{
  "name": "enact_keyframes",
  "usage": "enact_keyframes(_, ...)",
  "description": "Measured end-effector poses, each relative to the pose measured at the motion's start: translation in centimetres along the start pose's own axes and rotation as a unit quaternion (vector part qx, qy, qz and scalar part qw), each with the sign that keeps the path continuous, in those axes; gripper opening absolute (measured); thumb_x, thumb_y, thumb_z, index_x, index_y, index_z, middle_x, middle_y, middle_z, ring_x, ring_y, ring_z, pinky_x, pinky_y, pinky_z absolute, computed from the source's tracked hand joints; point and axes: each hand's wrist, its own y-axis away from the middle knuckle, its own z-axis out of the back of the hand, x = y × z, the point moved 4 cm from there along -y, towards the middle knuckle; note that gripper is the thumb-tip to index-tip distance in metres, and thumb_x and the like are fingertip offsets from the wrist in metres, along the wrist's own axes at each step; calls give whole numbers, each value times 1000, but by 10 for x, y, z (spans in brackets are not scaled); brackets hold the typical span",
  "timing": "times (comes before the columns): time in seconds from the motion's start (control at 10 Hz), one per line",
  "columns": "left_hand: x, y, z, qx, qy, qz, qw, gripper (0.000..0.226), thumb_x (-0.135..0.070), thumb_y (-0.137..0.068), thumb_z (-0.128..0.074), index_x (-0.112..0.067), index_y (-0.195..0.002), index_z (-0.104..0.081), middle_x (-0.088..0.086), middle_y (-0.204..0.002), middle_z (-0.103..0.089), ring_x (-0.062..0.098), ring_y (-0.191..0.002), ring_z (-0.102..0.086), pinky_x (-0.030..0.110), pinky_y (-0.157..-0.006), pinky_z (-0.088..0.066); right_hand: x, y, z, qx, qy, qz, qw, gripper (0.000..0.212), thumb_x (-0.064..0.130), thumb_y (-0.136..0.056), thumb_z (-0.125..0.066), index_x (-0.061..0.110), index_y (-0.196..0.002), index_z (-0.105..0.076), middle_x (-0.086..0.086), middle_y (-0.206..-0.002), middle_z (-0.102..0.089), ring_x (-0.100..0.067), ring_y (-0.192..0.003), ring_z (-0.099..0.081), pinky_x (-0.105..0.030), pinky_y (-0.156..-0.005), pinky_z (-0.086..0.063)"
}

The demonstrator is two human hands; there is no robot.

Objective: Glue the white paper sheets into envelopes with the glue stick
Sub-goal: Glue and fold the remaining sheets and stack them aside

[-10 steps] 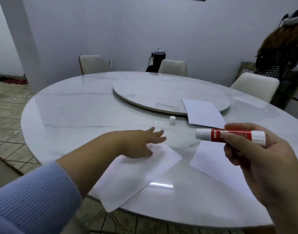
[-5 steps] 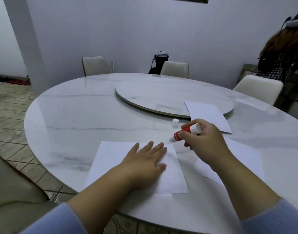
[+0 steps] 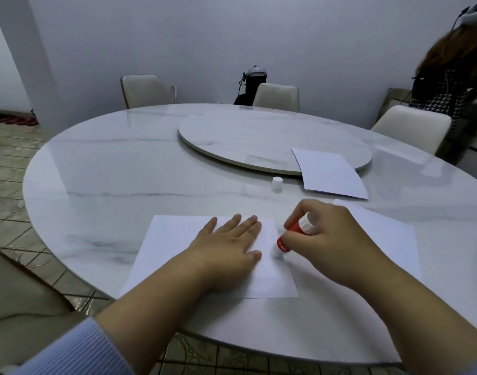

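Head view: my left hand (image 3: 226, 247) lies flat on the sheet (image 3: 177, 244); my right hand (image 3: 332, 239) grips the glue stick (image 3: 292, 235), tip on its right edge. Gluing step; next, probably stroke along the edge.

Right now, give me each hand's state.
Left hand: open, flat on the paper sheet.
Right hand: gripping the glue stick, tip on the sheet.

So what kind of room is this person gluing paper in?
Most likely a home dining room: a big round marble-look table with a turntable at its middle, padded chairs set round it, and a tiled floor.
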Motion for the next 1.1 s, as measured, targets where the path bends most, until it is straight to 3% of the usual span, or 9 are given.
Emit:
enact_keyframes(0.1,0,-1,-1,1,1,0,1000,58,-43,-97,-18,-32,-148,8,-17,-156,14,4,-142,16,38,-116,12,3,25,6,29,23,2,999,23,39,-55,-64,31,-76,-63,22,-75,-64,2,-54,-55,-11,-37,-33)
enact_keyframes(0.2,-1,1,0,2,1,0,1000,58,-43,-97,-18,-32,-147,8,-18,-156,14,4,-142,16,39,-116,11,5,37,10,55,-19,7,998,24,38,-50,-61,28,-71,-66,12,-58,-64,-3,-41,-49,-12,-35,-33)
enact_keyframes(0.4,-12,12,22,154,0,-130,980,63,-21,-96,-38,-41,-146,-6,-27,-154,5,1,-142,11,39,-115,10,-6,35,56,-156,-331,-16,931,8,7,-74,-64,11,-71,-71,-7,-55,-62,-13,-45,-50,-27,-47,-38)
enact_keyframes(0.5,-11,17,36,74,81,-111,988,56,-21,-92,-46,-46,-139,-28,-24,-151,-22,3,-139,-20,25,-110,-14,-7,35,66,-219,-354,-12,909,11,5,-79,-62,11,-73,-70,-1,-50,-60,-11,-44,-51,-31,-51,-38)
enact_keyframes(0.6,11,19,40,-161,93,130,974,49,-40,-96,-30,-17,-139,-35,3,-148,-37,21,-137,-30,30,-108,-24,-8,30,64,-227,-350,-12,909,7,10,-79,-64,14,-76,-70,0,-51,-62,-10,-45,-52,-27,-48,-42)
enact_keyframes(0.7,19,10,18,-57,10,213,975,72,-52,-95,-22,-8,-148,-1,10,-159,0,24,-146,1,39,-117,-2,-1,13,50,-201,-326,5,924,4,14,-72,-68,17,-75,-69,1,-51,-63,-7,-45,-54,-18,-42,-42)
enact_keyframes(0.8,23,3,17,44,17,81,996,70,-47,-96,-31,-18,-148,5,-2,-158,14,14,-145,11,35,-117,4,12,-16,26,-156,-243,50,956,8,12,-74,-69,17,-78,-65,14,-49,-65,-7,-44,-51,-14,-41,-40)
enact_keyframes(0.9,31,4,24,61,28,18,998,70,-48,-94,-34,-24,-149,4,-10,-157,14,7,-143,11,29,-115,5,16,-45,4,-110,-138,71,982,10,17,-74,-68,25,-77,-62,16,-56,-65,-5,-42,-46,-15,-38,-38)
enact_keyframes(1.1,26,5,6,-41,7,25,999,56,-40,-98,-15,-26,-148,6,-10,-157,11,5,-143,11,28,-116,7,2,-76,-32,-57,-75,50,994,8,22,-75,-66,27,-80,-61,0,-76,-70,-19,-65,-61,-27,-58,-47)
